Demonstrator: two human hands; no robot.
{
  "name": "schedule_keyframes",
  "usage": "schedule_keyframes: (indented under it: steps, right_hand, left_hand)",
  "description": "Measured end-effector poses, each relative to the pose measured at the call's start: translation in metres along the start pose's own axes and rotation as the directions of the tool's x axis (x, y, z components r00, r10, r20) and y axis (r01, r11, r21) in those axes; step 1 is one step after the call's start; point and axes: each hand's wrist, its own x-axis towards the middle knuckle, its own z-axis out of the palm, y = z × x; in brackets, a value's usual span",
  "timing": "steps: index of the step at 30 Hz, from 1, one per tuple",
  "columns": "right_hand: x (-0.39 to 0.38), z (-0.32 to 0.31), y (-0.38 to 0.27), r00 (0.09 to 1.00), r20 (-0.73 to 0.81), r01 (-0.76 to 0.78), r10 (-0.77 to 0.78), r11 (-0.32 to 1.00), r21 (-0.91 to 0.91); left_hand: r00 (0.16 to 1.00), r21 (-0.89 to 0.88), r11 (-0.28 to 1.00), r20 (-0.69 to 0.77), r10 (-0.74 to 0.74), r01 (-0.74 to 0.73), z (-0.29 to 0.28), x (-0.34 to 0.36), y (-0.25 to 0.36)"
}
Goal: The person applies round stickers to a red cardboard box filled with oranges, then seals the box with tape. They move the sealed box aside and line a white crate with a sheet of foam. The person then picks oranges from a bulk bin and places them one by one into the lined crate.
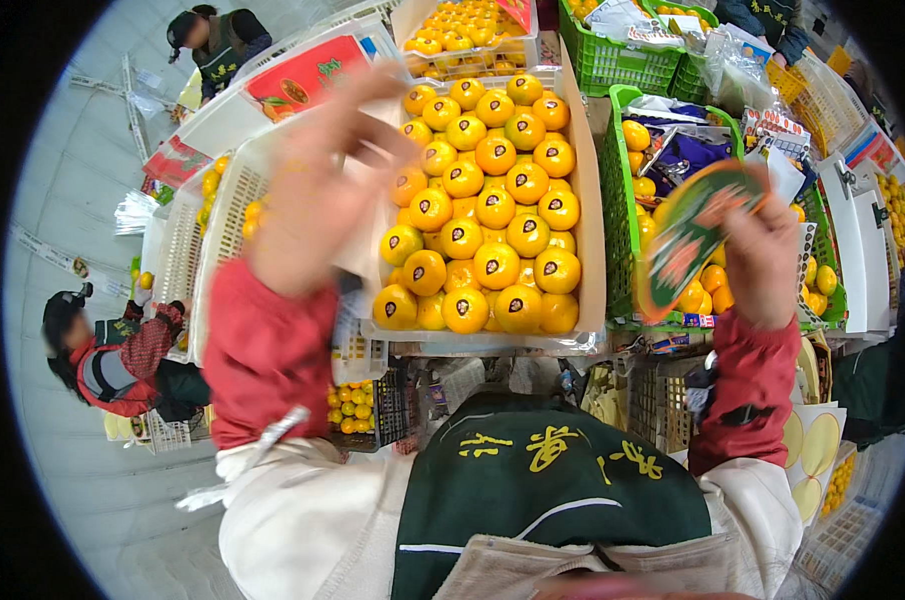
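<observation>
Right fingers (743, 232) — gripping oval card (695, 240).

An oval card (685, 255), dark green, partly edged in orange and printed in orange-red, tilted in the grip of the right hand (748, 225), its face blurred, to the right of an open cardboard box (590, 240). Inside the pale brown walls, glossy orange fruit (496, 208) sat packed in rows, most of the upper ones bearing a small dark sticker (519, 304), with more fruit visible in the gaps beneath
</observation>
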Motion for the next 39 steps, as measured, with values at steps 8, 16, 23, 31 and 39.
schedule_keyframes:
  steps: [8, 16, 23, 31, 39]
  right_hand:
    - [0.078, -0.031, 0.135, 0.958, -0.199, -0.009, 0.206, 0.716, 0.698]
    - [0.162, 0.041, 0.265, 0.813, -0.384, 0.066, 0.438, 0.586, 0.808]
    - [0.173, 0.099, 0.285, 0.863, -0.343, -0.026, 0.371, 0.710, 0.704]
    - [0.199, 0.122, 0.279, 0.815, -0.386, -0.200, 0.432, 0.836, 0.511]
    - [0.212, 0.132, 0.279, 0.811, -0.307, -0.389, 0.498, 0.851, 0.352]
  left_hand:
    - [0.851, 0.659, 0.736, 0.467, -0.239, -0.155, -0.055, 0.030, -0.239]
    - [0.862, 0.502, 0.850, 0.490, -0.128, -0.159, 0.115, 0.042, -0.277]
    - [0.898, 0.220, 0.975, 0.435, -0.062, -0.039, 0.123, 0.048, -0.287]
    - [0.811, 0.316, 0.925, 0.585, -0.015, -0.211, 0.129, 0.054, -0.262]
    - [0.925, -0.142, 0.979, 0.331, 0.187, -0.148, 0.119, 0.048, -0.288]
